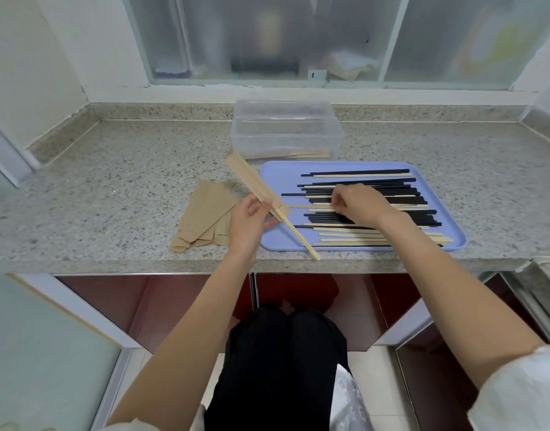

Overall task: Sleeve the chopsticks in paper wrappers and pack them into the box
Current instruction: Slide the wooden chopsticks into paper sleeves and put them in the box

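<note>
1. On the blue tray (273, 172), black and pale wooden chopsticks (376, 194) lie side by side.
2. Right hand (357, 203) rests on them, fingertips pinched on a pale stick.
3. Left hand (252, 219) grips a paper wrapper (255, 185); a wooden chopstick (301, 237) pokes out of it, over the tray's near-left corner.
4. Spare wrappers (205, 216) lie left of the tray.
5. Clear box (286, 132) stands behind the tray, a few sleeved pairs inside.

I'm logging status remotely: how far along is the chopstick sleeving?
Early. Done: the box holds only a few sleeved sets. In hand: the left hand holds a wrapper with one chopstick in it; the right hand picks another from the tray. Left: many loose chopsticks and a stack of wrappers.
</note>
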`<control>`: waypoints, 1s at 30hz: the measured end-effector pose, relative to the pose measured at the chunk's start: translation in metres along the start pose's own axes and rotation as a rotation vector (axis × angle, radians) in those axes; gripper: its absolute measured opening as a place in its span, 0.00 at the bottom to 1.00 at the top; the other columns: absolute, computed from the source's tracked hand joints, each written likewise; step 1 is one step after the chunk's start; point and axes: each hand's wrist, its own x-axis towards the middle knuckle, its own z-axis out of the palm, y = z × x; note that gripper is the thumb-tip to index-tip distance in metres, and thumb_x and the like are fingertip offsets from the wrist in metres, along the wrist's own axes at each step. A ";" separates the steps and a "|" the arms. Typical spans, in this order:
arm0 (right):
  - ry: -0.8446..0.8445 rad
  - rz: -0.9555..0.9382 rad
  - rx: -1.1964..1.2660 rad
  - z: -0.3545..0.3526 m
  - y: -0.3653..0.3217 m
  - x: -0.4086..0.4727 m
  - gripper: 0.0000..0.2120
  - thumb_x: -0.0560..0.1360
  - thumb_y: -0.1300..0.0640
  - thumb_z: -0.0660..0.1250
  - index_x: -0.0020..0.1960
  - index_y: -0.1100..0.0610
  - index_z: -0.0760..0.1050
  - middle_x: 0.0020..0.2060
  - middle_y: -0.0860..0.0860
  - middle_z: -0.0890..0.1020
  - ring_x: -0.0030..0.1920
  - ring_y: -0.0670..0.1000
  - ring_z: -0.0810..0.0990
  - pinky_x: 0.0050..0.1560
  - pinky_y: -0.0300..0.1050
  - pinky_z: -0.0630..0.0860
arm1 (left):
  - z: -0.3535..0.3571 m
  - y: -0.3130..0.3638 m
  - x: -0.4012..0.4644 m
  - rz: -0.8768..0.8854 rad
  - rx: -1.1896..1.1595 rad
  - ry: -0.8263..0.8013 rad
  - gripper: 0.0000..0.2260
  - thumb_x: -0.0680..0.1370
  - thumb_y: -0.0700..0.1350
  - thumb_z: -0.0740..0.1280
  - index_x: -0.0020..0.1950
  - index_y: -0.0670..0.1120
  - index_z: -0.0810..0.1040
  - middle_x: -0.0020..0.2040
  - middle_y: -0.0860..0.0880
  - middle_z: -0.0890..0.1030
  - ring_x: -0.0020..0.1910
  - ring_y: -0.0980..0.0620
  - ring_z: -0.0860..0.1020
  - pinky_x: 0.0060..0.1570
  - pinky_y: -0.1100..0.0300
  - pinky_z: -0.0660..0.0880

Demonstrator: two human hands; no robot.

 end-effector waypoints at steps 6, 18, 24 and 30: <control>-0.139 -0.001 0.027 -0.001 -0.003 0.006 0.09 0.79 0.57 0.61 0.58 0.56 0.74 0.54 0.52 0.79 0.55 0.53 0.76 0.52 0.45 0.71 | 0.003 -0.005 -0.003 -0.017 -0.019 0.003 0.10 0.80 0.40 0.62 0.60 0.39 0.75 0.54 0.42 0.82 0.46 0.52 0.83 0.44 0.63 0.79; 0.361 -0.284 0.259 -0.004 -0.031 -0.024 0.02 0.78 0.58 0.61 0.50 0.57 0.71 0.42 0.50 0.80 0.42 0.53 0.78 0.40 0.48 0.71 | -0.006 0.001 0.001 -0.006 -0.153 0.091 0.07 0.80 0.40 0.62 0.56 0.38 0.74 0.49 0.45 0.82 0.43 0.56 0.83 0.47 0.63 0.79; 0.518 -0.320 0.418 0.009 -0.051 -0.036 0.03 0.74 0.63 0.67 0.48 0.59 0.77 0.40 0.51 0.79 0.41 0.50 0.79 0.44 0.50 0.77 | -0.006 0.004 -0.002 0.016 -0.149 0.106 0.05 0.80 0.40 0.62 0.54 0.40 0.74 0.51 0.42 0.82 0.48 0.50 0.82 0.50 0.60 0.80; 0.545 -0.325 0.383 0.014 -0.058 -0.039 0.07 0.73 0.67 0.65 0.49 0.60 0.79 0.43 0.53 0.80 0.41 0.52 0.80 0.44 0.48 0.78 | -0.003 0.006 -0.007 0.008 -0.160 0.104 0.09 0.80 0.40 0.62 0.58 0.37 0.74 0.52 0.42 0.81 0.48 0.51 0.82 0.49 0.63 0.79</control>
